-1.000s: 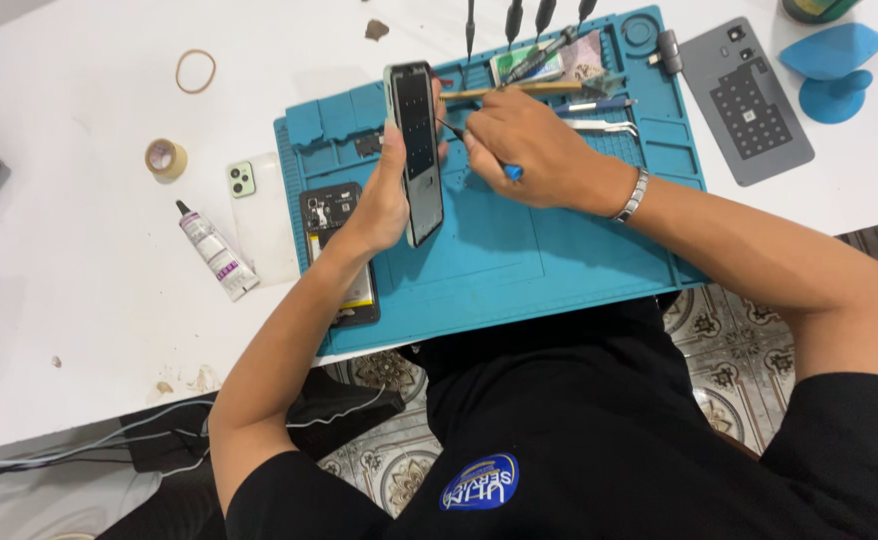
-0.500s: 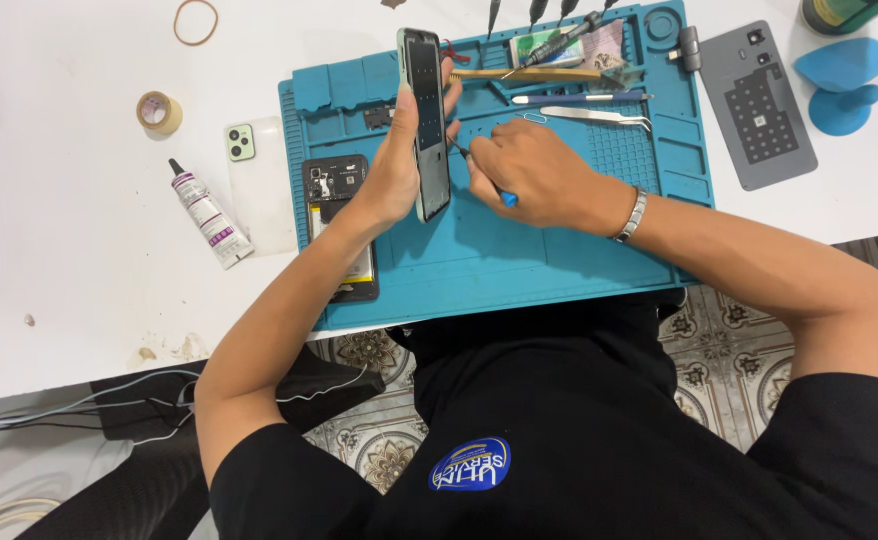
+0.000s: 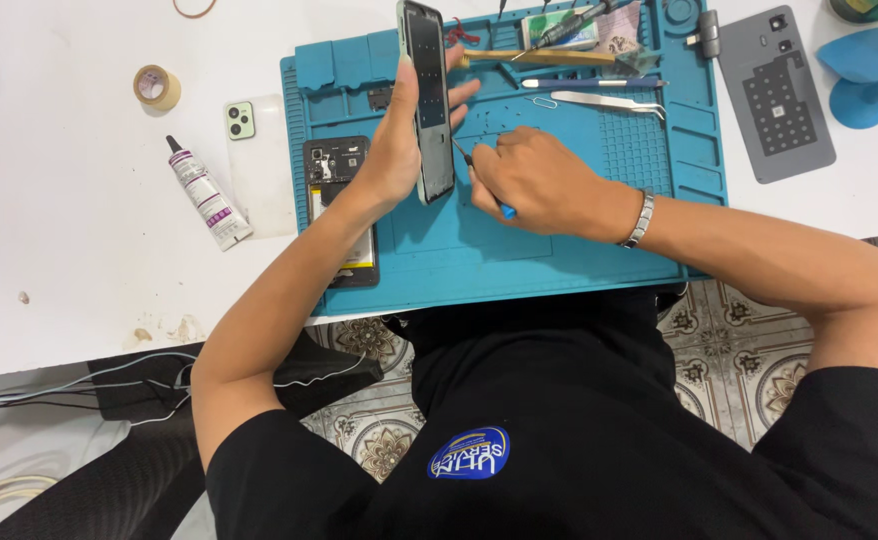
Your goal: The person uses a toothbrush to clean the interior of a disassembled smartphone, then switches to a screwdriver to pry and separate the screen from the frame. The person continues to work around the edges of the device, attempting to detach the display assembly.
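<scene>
Since earlier, right hand [image 3: 539, 185] had closed in, pinching a blue-tipped tool [image 3: 481, 180] against the phone [image 3: 427, 100], which left hand [image 3: 399, 150] gripped upright on edge over the blue mat [image 3: 599, 250]; prying looked underway.

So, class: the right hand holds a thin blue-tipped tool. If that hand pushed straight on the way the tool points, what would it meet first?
Most likely the phone held upright in the left hand. The right hand aims its tool at the phone's edge, though depth is unclear.
</scene>
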Demonstrator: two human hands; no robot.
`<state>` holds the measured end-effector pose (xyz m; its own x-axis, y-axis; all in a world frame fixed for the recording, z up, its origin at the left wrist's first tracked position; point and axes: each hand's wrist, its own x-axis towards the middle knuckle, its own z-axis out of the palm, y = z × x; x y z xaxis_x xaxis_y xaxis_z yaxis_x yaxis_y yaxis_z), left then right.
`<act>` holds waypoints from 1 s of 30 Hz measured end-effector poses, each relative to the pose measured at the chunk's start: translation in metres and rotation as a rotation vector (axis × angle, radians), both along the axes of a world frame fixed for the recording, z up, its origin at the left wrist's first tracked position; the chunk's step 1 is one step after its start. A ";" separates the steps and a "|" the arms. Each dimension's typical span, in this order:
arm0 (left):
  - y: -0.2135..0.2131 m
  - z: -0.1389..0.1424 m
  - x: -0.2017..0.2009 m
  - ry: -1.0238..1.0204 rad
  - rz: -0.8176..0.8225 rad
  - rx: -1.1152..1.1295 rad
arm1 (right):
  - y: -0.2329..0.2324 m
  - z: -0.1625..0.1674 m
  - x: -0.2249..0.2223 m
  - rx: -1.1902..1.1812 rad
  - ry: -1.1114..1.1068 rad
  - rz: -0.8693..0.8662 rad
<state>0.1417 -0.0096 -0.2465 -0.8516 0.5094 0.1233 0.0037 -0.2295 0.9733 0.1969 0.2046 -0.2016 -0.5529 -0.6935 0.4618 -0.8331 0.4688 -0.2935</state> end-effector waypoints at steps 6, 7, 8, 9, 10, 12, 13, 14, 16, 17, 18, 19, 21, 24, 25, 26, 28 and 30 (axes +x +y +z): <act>0.001 0.003 0.001 -0.062 0.121 0.022 | -0.004 -0.002 0.007 0.044 -0.101 0.000; 0.001 0.003 0.001 -0.071 0.124 0.022 | -0.004 -0.002 0.007 0.063 -0.115 -0.007; 0.001 0.004 0.002 -0.079 0.128 0.022 | -0.004 -0.001 0.008 0.049 -0.116 0.002; 0.001 0.004 0.001 -0.084 0.131 0.021 | -0.004 -0.001 0.009 0.035 -0.115 0.010; 0.001 0.004 0.001 -0.069 0.139 0.010 | -0.004 0.000 0.010 0.019 -0.114 0.018; 0.000 0.003 0.002 -0.047 0.155 -0.014 | -0.004 0.002 0.010 0.046 -0.129 0.008; 0.000 0.003 0.003 -0.045 0.157 -0.011 | -0.004 0.003 0.011 0.060 -0.138 0.002; 0.000 0.002 0.003 -0.041 0.158 -0.007 | -0.005 0.004 0.013 0.057 -0.152 0.005; 0.000 0.001 0.002 -0.025 0.162 -0.009 | -0.006 0.006 0.014 0.054 -0.168 0.013; 0.000 0.001 0.002 -0.019 0.162 -0.017 | -0.006 0.008 0.014 0.061 -0.184 0.015; 0.000 0.000 0.002 -0.015 0.163 -0.027 | -0.006 0.009 0.014 0.067 -0.202 0.018; -0.001 0.000 0.002 -0.026 0.160 -0.020 | -0.006 0.011 0.015 0.072 -0.221 0.020; -0.001 0.000 0.001 -0.043 0.155 -0.004 | -0.005 0.013 0.017 0.061 -0.270 0.047; -0.001 0.000 0.002 -0.007 0.152 -0.037 | -0.004 0.017 0.019 0.059 -0.314 0.078; -0.001 0.000 0.002 0.007 0.143 -0.042 | -0.003 0.019 0.019 0.059 -0.325 0.085; -0.001 0.000 0.003 0.023 0.135 -0.047 | -0.003 0.020 0.019 0.072 -0.368 0.085; -0.002 0.003 0.004 0.046 0.111 -0.052 | -0.003 0.021 0.019 0.097 -0.459 0.082; -0.003 0.006 0.005 0.061 0.088 -0.051 | -0.004 0.022 0.019 0.134 -0.512 0.084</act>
